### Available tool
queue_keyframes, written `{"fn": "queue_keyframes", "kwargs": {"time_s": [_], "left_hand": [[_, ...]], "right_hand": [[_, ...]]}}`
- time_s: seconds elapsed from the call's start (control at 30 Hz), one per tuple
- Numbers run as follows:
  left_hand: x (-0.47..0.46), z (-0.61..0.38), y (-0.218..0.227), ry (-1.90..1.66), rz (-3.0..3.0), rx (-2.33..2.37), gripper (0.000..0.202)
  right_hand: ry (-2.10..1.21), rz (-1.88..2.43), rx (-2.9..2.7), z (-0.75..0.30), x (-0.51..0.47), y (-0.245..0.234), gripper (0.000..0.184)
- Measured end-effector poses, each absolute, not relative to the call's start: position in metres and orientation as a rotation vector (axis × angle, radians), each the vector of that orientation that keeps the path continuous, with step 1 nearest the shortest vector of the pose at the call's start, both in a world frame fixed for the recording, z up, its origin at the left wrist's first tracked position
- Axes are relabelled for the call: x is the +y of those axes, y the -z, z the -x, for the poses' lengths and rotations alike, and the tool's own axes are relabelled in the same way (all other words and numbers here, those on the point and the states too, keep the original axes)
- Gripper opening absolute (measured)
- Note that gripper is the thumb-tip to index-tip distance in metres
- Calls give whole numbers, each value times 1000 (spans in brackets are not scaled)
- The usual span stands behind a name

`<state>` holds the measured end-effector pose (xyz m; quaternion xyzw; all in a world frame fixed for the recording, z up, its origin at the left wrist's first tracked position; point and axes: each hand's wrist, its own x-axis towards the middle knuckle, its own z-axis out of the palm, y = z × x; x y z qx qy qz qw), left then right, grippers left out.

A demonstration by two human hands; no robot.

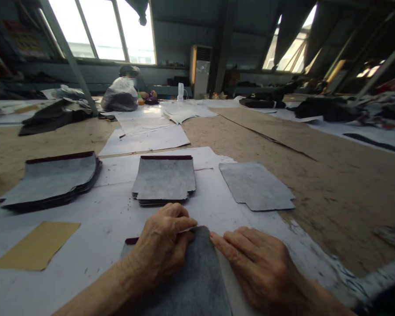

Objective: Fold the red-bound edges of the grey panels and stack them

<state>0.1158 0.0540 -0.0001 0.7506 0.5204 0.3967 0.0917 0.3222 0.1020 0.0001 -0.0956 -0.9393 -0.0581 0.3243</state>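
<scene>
A grey fabric piece [202, 272] lies on the white paper right in front of me. My left hand [166, 241] is closed, pinching its far edge between thumb and fingers. The fingers of my right hand [256, 259] are stretched out, their tips at the piece's right edge near the corner. Partly hidden behind my left wrist is a dark red folded edge [131, 241]. Just beyond my hands sits a stack of grey pieces [164, 177] with a dark red far edge. A single notched grey piece [256, 186] lies flat to the right.
A larger stack of grey pieces [55, 177] stands at the left, with a tan card [36, 245] nearer to me. White paper [108, 210] covers the tan table [237, 131]. Farther back are a filled plastic bag [120, 94], dark cloth [52, 116] and another person [138, 81].
</scene>
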Motion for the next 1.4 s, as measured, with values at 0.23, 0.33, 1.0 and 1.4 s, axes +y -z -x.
{"fn": "queue_keyframes", "kwargs": {"time_s": [0.23,0.33,1.0,1.4], "left_hand": [[50,-118,11,-1240,-2311,1554,23],[49,-119,11,-1243,-2371,1524,25],[47,-121,8,-1102,-2365,1285,38],[47,-122,9,-1083,-2373,1285,39]], "right_hand": [[67,313,-2522,-321,104,7,32],[33,377,-2575,-318,103,8,32],[-62,402,-2582,-318,105,3,30],[-334,354,-2562,-326,106,-1,23]]}}
